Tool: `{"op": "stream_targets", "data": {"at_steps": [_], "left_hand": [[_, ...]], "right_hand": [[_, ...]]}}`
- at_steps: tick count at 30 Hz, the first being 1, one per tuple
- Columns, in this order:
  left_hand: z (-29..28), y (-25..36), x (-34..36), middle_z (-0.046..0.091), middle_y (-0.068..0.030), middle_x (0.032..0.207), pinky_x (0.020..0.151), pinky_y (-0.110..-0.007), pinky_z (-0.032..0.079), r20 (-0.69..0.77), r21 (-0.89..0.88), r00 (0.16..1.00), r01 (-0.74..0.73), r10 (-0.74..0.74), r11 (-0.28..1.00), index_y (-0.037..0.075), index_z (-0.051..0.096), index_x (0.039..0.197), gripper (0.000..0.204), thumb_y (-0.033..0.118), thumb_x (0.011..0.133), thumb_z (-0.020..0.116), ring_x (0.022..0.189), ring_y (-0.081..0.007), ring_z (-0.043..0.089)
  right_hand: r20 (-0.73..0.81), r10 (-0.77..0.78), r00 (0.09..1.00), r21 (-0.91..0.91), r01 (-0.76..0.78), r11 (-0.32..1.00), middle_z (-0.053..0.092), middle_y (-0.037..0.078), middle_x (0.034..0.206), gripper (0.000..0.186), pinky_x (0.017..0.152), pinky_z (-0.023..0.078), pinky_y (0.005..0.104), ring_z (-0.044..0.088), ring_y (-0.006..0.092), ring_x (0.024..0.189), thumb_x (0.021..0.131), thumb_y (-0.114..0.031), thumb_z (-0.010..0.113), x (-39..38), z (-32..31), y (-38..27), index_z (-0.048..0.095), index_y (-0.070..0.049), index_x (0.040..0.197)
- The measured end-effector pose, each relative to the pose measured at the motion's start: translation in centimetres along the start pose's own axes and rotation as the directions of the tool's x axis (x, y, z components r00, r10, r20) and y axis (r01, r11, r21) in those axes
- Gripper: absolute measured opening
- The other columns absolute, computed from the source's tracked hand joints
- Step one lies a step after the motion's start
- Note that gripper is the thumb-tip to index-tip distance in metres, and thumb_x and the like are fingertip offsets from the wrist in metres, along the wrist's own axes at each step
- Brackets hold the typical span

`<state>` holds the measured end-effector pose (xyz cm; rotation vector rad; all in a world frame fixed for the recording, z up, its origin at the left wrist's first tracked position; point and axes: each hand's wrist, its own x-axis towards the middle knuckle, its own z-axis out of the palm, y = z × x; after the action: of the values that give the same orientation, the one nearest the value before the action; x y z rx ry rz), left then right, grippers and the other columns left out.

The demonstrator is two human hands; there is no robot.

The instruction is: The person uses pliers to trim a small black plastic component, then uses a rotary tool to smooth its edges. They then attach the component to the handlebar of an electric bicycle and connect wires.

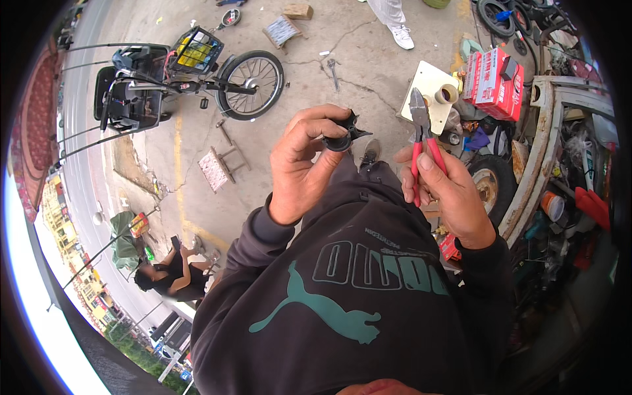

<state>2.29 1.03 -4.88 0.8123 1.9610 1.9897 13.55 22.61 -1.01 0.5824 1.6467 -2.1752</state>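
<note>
My left hand [305,170] is raised at the middle, its fingers wrapped round a small black part [340,139] with a rounded body and a thin projecting piece. To its right, my right hand [454,194] grips red-handled pliers [419,113], whose metal jaws point up, apart from the black part. The underside of the black part is partly hidden by my fingers and thumb.
An electric tricycle [249,85] stands upper left; a small stool [212,170] and wrench [333,74] lie below. Right are a cream board [428,74], red carton [494,95], wheel [500,187] and metal-framed clutter [543,158]. One person [176,280] sits lower left; another's leg [394,20] shows above.
</note>
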Motion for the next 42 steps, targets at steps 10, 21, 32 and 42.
{"op": "stream_targets", "data": {"at_steps": [10, 21, 32, 42], "left_hand": [[-1.0, 0.1, 1.4, 0.065, -0.0249, 0.119, 0.071, -0.036, 0.063, 0.277, 0.551, 0.785, -0.602, 0.554, 0.578, 0.002, 0.071, 0.091, 0.026, -0.003, 0.067, 0.077, 0.092, -0.0349, 0.073], [0.0, 0.7, 0.4, 0.062, -0.0239, 0.127, 0.090, -0.036, 0.055, 0.175, 0.370, 0.953, -0.296, 0.246, 0.881, 0.000, 0.067, 0.106, 0.038, -0.016, 0.075, 0.054, 0.113, -0.0355, 0.065], [1.5, 0.6, -0.9, 0.064, -0.0218, 0.119, 0.095, -0.039, 0.055, -0.025, -0.534, 0.889, 0.375, -0.458, 0.757, 0.000, 0.049, 0.126, 0.034, -0.005, 0.094, 0.060, 0.111, -0.0257, 0.064], [-0.7, -0.1, -0.8, 0.066, -0.0176, 0.111, 0.086, -0.035, 0.056, -0.038, -0.595, 0.965, 0.186, -0.258, 0.782, 0.006, 0.051, 0.114, 0.021, 0.000, 0.096, 0.061, 0.106, -0.0276, 0.066]], "right_hand": [[-0.146, -0.199, 0.969, 0.211, 0.227, 0.951, 0.064, 0.004, 0.091, 0.030, 0.067, 0.049, 0.0221, 0.061, 0.0076, 0.079, 0.089, -0.009, 0.074, 1.9, 4.3, -0.2, 0.060, 0.004, 0.112], [-0.115, -0.112, 0.987, 0.316, 0.143, 0.938, 0.065, 0.003, 0.085, 0.019, 0.059, 0.045, 0.0217, 0.060, 0.0059, 0.071, 0.088, -0.004, 0.070, 2.6, 4.3, 0.7, 0.064, 0.003, 0.105], [-0.236, -0.242, 0.941, -0.054, 0.236, 0.970, 0.064, 0.001, 0.081, 0.019, 0.055, 0.043, 0.0235, 0.051, 0.0045, 0.064, 0.087, -0.006, 0.071, 3.4, 5.2, 1.1, 0.064, 0.000, 0.103], [0.111, -0.756, 0.645, -0.983, 0.185, 0.014, 0.058, 0.016, 0.114, 0.051, 0.083, 0.050, 0.0440, 0.059, 0.0356, 0.106, 0.083, -0.004, 0.066, 1.7, 1.1, -0.3, 0.056, -0.003, 0.133]]}}
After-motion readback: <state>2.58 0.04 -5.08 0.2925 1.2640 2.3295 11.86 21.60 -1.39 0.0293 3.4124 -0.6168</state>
